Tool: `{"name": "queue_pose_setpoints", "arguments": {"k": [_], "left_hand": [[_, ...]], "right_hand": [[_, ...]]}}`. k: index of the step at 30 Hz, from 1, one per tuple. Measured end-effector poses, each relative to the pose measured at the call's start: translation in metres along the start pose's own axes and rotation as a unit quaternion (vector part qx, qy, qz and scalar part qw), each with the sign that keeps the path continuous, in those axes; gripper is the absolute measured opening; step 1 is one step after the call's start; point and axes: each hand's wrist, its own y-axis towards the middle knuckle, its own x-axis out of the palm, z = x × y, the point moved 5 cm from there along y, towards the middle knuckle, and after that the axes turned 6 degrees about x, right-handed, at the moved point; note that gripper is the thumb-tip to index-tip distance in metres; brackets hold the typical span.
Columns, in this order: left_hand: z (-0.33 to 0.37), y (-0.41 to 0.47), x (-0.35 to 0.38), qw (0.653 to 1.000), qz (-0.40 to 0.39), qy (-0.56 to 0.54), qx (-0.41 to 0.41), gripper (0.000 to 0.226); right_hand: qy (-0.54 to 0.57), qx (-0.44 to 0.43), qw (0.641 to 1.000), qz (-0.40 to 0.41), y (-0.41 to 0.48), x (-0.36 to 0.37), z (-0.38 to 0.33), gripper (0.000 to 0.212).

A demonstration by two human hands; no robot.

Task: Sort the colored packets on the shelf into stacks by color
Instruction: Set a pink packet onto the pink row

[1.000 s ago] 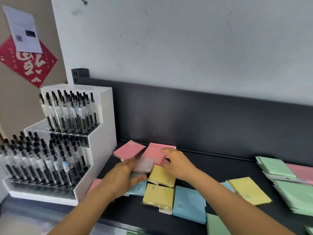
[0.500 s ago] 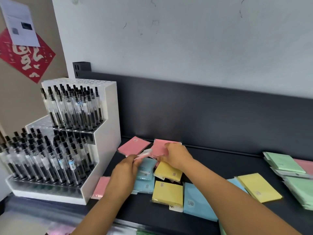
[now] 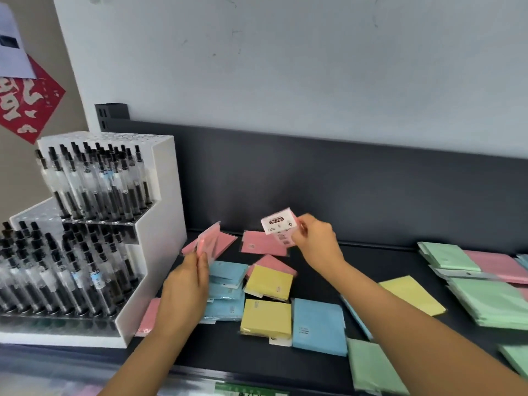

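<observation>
My left hand (image 3: 187, 290) pinches a pink packet (image 3: 208, 243) held on edge above the shelf, close to the pen stand. My right hand (image 3: 315, 242) holds another pink packet (image 3: 278, 225) lifted up, its white label side facing me. Below them lie flat pink packets (image 3: 261, 243), blue packets (image 3: 227, 290), yellow packets (image 3: 268, 284) and a big blue packet (image 3: 317, 325) on the dark shelf (image 3: 320, 272). Green stacks (image 3: 497, 304) sit at the right.
A white tiered pen stand (image 3: 154, 252) full of pens fills the left end of the shelf. The dark back panel (image 3: 343, 192) runs behind. One more yellow packet (image 3: 414, 297) and a green packet (image 3: 374, 367) lie near my right forearm.
Both hands have lifted apart. The right hand has raised a pink packet off the pile; the left has carried its pink packet up and left.
</observation>
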Motion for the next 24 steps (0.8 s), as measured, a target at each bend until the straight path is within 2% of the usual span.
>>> {"name": "queue_pose_setpoints", "arguments": {"k": [6, 11, 14, 21, 24], "left_hand": [[0.056, 0.010, 0.014, 0.997, -0.012, -0.076, 0.031, 0.022], [0.107, 0.009, 0.050, 0.990, -0.063, -0.110, 0.060, 0.020], [0.141, 0.004, 0.068, 0.983, -0.083, -0.149, 0.071, 0.007], [0.233, -0.017, 0.113, 0.973, -0.101, -0.161, 0.128, 0.010], [0.275, -0.033, 0.141, 0.971, -0.113, -0.166, 0.127, 0.011]], "right_hand": [[0.069, 0.051, 0.996, 0.039, -0.016, -0.051, 0.033, 0.021], [0.026, 0.036, 0.998, 0.053, -0.031, -0.089, 0.061, 0.018], [-0.002, 0.037, 0.997, 0.075, -0.042, -0.118, 0.090, 0.017], [0.002, 0.051, 0.991, 0.127, -0.069, -0.203, 0.192, 0.013], [0.005, 0.056, 0.988, 0.142, -0.078, -0.235, 0.241, 0.012]]}}
